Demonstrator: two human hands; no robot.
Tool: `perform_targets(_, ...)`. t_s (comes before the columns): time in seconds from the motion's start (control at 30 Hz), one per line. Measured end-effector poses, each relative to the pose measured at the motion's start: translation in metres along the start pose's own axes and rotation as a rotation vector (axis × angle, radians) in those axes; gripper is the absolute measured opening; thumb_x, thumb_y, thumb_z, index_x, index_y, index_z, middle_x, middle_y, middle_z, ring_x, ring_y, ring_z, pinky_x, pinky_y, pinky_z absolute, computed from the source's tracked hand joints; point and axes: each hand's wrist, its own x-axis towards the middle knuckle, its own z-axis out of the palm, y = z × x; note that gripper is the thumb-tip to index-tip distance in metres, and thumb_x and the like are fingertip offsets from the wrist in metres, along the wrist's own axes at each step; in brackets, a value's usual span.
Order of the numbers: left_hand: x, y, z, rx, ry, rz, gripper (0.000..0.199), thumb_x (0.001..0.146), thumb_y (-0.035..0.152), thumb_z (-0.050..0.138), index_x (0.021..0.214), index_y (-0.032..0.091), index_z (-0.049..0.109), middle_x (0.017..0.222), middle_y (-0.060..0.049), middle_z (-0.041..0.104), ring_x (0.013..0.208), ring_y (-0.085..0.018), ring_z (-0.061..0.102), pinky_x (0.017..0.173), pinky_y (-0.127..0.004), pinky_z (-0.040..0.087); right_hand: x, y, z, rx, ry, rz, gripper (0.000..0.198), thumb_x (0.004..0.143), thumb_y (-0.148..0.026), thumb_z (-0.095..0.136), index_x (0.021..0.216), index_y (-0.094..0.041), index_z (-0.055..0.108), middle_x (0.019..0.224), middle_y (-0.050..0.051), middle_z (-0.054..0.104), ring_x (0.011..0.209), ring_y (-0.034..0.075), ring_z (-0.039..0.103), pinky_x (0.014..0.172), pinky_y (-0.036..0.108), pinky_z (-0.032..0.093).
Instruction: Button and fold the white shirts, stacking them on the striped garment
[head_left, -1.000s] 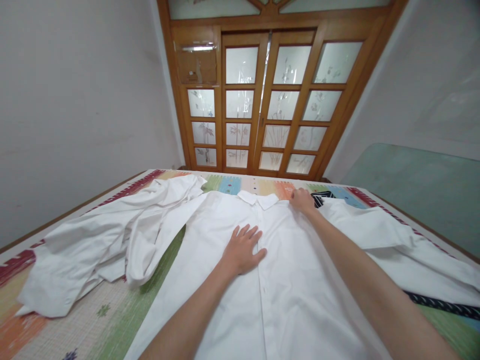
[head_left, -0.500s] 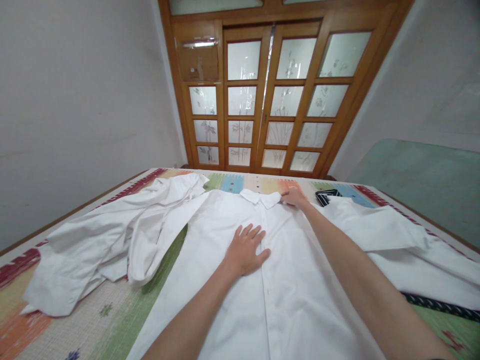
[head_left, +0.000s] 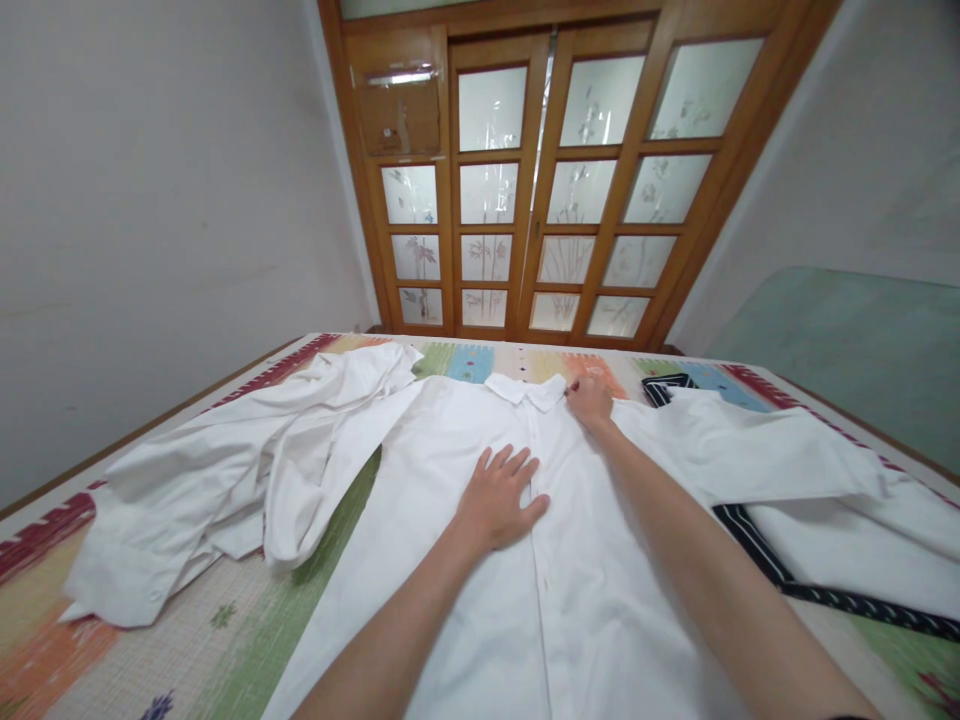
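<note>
Right hand (head_left: pixel 591 401) shifted nearer collar (head_left: pixel 550 391) | grip unclear | left hand (head_left: pixel 498 498) flat on shirt (head_left: pixel 577 560) (unclenched)

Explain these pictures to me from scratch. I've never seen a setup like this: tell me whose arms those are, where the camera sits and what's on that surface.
There is no machine here, just a person's two bare hands. One camera, worn on the head, looks forward and down, so the forearms reach in from below. A white shirt lies front up on a colourful patterned cover. The left hand rests flat on the shirt's front. The right hand is beside the collar, fingers curled; whether they pinch fabric is hard to tell. Rumpled white cloth lies to the left. Wooden doors stand beyond.
</note>
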Motion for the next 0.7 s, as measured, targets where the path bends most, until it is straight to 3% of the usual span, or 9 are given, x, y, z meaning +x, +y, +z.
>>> perform_targets(0.17, 0.001, -0.002, 0.004, 0.047, 0.022, 0.005, 0.054, 0.099, 0.048, 0.024, 0.145, 0.025, 0.041, 0.152, -0.002, 0.042, 0.143, -0.023, 0.031, 0.119, -0.049, 0.021, -0.015, -0.003, 0.0, -0.02, 0.025, -0.076, 0.035, 0.092, -0.016, 0.038, 0.117, -0.006, 0.06, 0.126, 0.022, 0.053, 0.114, 0.029, 0.053, 0.092, 0.036, 0.043)
perform_targets(0.33, 0.003, -0.004, 0.004, 0.09, 0.025, -0.015, 0.057, 0.098, 0.049, 0.025, 0.145, 0.021, 0.041, 0.153, -0.004, 0.04, 0.143, -0.023, 0.031, 0.119, -0.046, 0.022, -0.032, 0.002, -0.011, 0.034, -0.048, -0.123, 0.042, 0.085, -0.011, 0.044, 0.125, -0.003, 0.053, 0.127, 0.021, 0.053, 0.118, 0.026, 0.052, 0.101, 0.031, 0.037)
perform_targets(0.43, 0.004, -0.002, 0.003, 0.101, -0.002, -0.066, 0.058, 0.098, 0.048, 0.022, 0.147, 0.021, 0.039, 0.155, -0.003, 0.036, 0.145, -0.023, 0.027, 0.12, -0.046, 0.02, -0.055, 0.006, -0.016, 0.031, -0.176, -0.213, 0.045, 0.088, -0.019, 0.044, 0.129, -0.005, 0.052, 0.133, 0.02, 0.053, 0.123, 0.025, 0.05, 0.106, 0.03, 0.033)
perform_targets(0.53, 0.004, 0.0, 0.003, 0.122, -0.013, -0.186, 0.063, 0.096, 0.054, 0.022, 0.149, 0.023, 0.036, 0.158, -0.003, 0.03, 0.147, -0.029, 0.018, 0.12, -0.052, 0.012, -0.086, 0.006, -0.016, -0.055, -0.281, -0.302, 0.051, 0.094, -0.033, 0.038, 0.139, -0.01, 0.046, 0.147, 0.018, 0.043, 0.138, 0.029, 0.035, 0.113, 0.039, 0.023)
perform_targets(0.63, 0.003, 0.002, 0.004, 0.165, 0.026, -0.338, 0.074, 0.09, 0.066, 0.025, 0.151, 0.024, 0.033, 0.16, -0.006, 0.023, 0.148, -0.037, 0.01, 0.118, -0.061, 0.002, -0.11, 0.004, -0.017, -0.135, -0.292, -0.225, 0.064, 0.097, -0.047, 0.026, 0.15, -0.011, 0.03, 0.159, 0.016, 0.023, 0.146, 0.032, 0.016, 0.115, 0.047, 0.012)
perform_targets(0.7, 0.003, 0.004, 0.005, 0.179, 0.033, -0.408, 0.081, 0.087, 0.072, 0.026, 0.152, 0.023, 0.031, 0.161, -0.008, 0.019, 0.147, -0.04, 0.007, 0.116, -0.063, 0.001, -0.118, 0.003, -0.019, -0.146, -0.301, -0.159, 0.071, 0.097, -0.052, 0.021, 0.153, -0.008, 0.022, 0.161, 0.017, 0.015, 0.148, 0.031, 0.011, 0.116, 0.046, 0.01)
